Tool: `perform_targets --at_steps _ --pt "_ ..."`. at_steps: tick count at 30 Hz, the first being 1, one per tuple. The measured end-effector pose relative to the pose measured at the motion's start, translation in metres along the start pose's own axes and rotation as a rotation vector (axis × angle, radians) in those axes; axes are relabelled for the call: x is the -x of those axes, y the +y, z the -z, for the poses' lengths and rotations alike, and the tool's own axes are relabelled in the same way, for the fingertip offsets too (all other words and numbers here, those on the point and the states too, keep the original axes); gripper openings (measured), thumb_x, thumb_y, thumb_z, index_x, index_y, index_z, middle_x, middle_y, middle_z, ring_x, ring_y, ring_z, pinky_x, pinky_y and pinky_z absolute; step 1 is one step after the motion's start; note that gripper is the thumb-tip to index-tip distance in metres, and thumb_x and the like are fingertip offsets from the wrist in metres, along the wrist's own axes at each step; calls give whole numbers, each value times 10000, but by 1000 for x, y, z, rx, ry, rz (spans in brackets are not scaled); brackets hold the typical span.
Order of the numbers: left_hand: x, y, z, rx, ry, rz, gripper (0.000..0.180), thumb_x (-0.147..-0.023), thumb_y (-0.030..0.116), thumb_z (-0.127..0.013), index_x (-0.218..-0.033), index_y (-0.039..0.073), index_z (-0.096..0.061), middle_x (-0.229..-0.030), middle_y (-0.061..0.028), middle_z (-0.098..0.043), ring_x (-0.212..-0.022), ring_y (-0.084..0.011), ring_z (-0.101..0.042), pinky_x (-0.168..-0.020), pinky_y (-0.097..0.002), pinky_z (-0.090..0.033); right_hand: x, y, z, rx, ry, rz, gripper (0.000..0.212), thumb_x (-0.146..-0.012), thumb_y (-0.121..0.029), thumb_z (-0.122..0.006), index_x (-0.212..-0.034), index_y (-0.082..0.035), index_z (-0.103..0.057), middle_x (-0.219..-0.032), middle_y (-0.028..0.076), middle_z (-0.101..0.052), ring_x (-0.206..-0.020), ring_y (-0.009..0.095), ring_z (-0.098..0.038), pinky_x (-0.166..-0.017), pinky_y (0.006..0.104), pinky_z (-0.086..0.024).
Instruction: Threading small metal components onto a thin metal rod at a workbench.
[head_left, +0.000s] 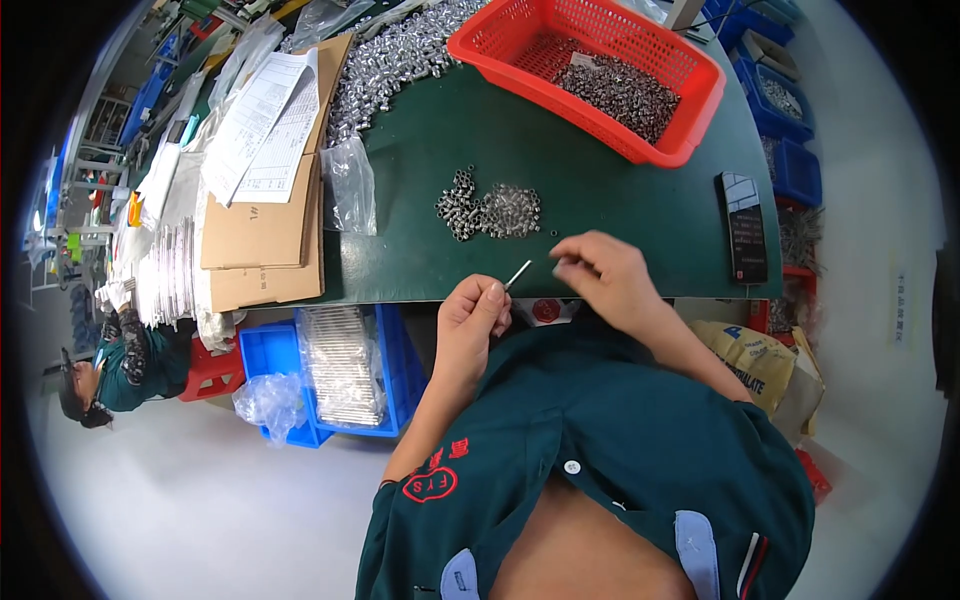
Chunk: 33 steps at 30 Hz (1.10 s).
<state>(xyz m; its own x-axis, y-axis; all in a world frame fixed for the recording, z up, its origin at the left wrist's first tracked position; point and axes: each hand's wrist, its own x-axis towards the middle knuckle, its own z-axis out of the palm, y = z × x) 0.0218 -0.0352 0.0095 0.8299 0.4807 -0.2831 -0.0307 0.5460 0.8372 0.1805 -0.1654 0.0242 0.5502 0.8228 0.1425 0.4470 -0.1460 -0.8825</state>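
My left hand (474, 315) is closed in a pinch around a thin rod (518, 274) with a pale tip, which slants up to the right at the table's near edge. Just right of that tip, apart from it, is my right hand (608, 275). Its thumb and fingers are curled together; whatever they may hold is too small to make out. Beyond both hands lie two small heaps that touch: shiny metal rings (460, 208) on the left and paler, clear-looking rings (512, 211) on the right. A single small ring (554, 233) sits apart near my right fingertips.
A red perforated basket (600, 112) with small metal parts stands on the green table (420, 130). Silvery parts (400, 50) spread far left, beside cardboard (255, 235), papers (265, 120) and a plastic bag (349, 185). A phone (742, 228) lies right. Blue bins (400, 370) stand below; another person (140, 360) sits left.
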Motion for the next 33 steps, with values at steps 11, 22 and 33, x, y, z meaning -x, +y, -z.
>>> perform_targets --at_steps 11,22,33 --pt "1 -1 2 -13 54 -39 176 -948 158 -511 -838 22 -529 -697 3 -488 -582 -52 -414 -523 -190 -341 -29 18 -3 535 105 277 159 -710 -70 -686 -859 -55 -633 -788 86 -595 -762 284 -590 -666 355 -486" --pt "0 -3 0 -130 27 -36 170 -947 168 -522 -861 25 -549 -691 18 -499 -590 -38 -416 -528 -182 -334 -20 -8 0 -574 -181 -316 101 -840 -11 -611 -937 15 -623 -814 25 -633 -691 59 -537 -635 187 -449" --pt "5 0 4 -406 12 -45 168 -944 177 -529 -859 32 -541 -690 19 -498 -603 -52 -428 -553 -193 -338 -14 -18 3 -251 -168 -56 102 -826 -5 -617 -924 21 -606 -823 35 -611 -716 87 -553 -647 222 -457"
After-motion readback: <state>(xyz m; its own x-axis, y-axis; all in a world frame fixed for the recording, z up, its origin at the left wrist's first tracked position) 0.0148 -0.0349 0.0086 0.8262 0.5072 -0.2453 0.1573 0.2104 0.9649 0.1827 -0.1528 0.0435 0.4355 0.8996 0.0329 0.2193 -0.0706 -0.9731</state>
